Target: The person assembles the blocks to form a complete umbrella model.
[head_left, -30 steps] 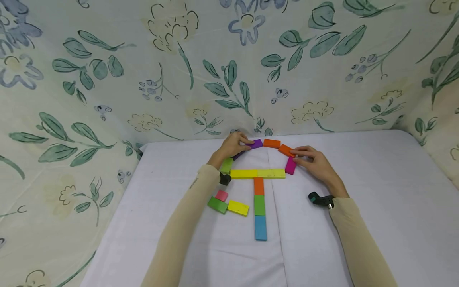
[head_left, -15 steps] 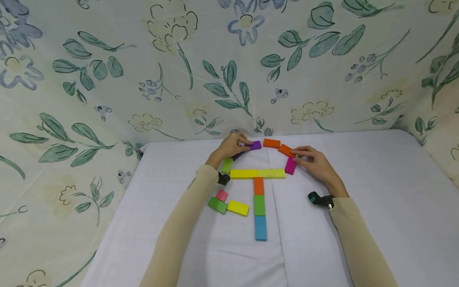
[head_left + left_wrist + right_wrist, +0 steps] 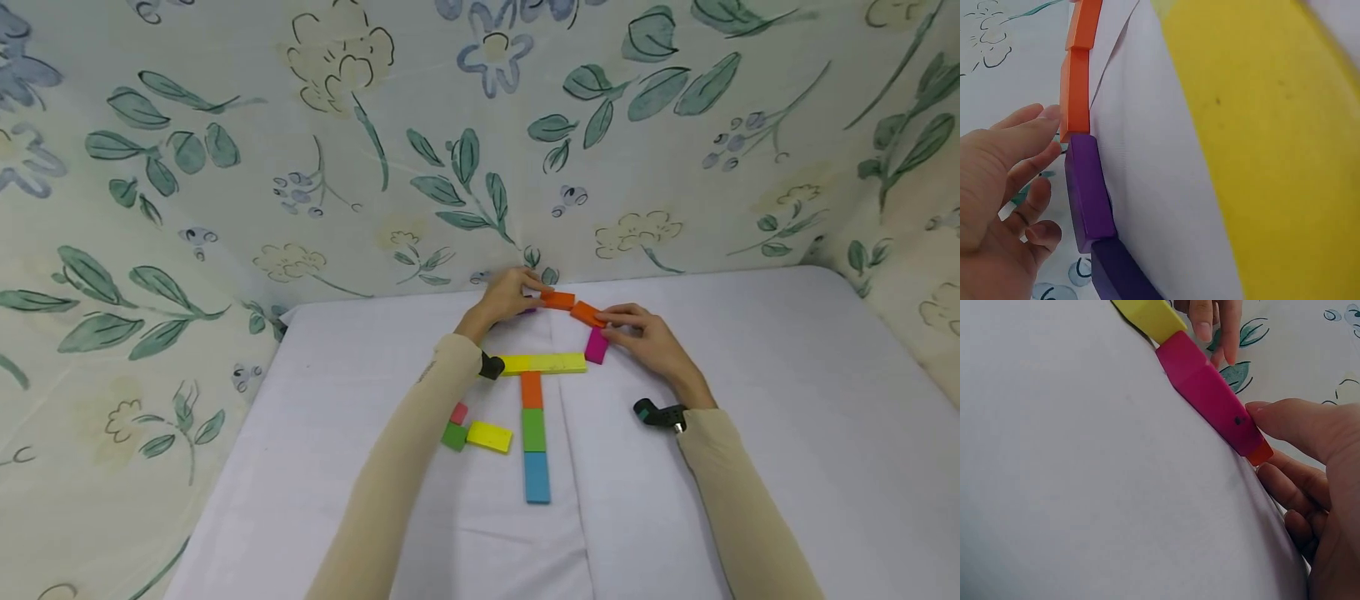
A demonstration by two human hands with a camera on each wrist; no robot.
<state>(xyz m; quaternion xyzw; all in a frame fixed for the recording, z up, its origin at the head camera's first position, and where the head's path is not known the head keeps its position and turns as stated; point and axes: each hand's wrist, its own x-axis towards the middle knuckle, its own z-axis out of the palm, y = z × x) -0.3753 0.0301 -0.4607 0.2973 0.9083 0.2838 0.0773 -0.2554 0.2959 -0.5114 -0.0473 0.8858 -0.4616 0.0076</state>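
My left hand [image 3: 506,296] is at the far end of the table, its thumb and fingertips touching the outer side of an orange block [image 3: 557,300]. Just below those fingers in the left wrist view lie a purple block [image 3: 1090,194] and a dark purple block [image 3: 1122,272], end to end. My right hand [image 3: 648,342] rests its fingertips by a second orange block [image 3: 588,314], while its thumb touches a magenta block [image 3: 1213,394]. These blocks curve in an arch above a yellow bar [image 3: 543,363]. The left hand hides part of the arch's left side in the head view.
Under the bar runs a column of an orange block [image 3: 531,390], a green block [image 3: 533,429] and a blue block [image 3: 536,477]. A yellow block [image 3: 490,437], a green block [image 3: 453,437] and a pink block [image 3: 459,413] lie by the left forearm. Floral cloth [image 3: 337,208] hangs behind the table.
My left hand has moved right from the purple block to the first orange block. The purple block has slid slightly left. My right hand has stayed put, and the head view has shifted a little.
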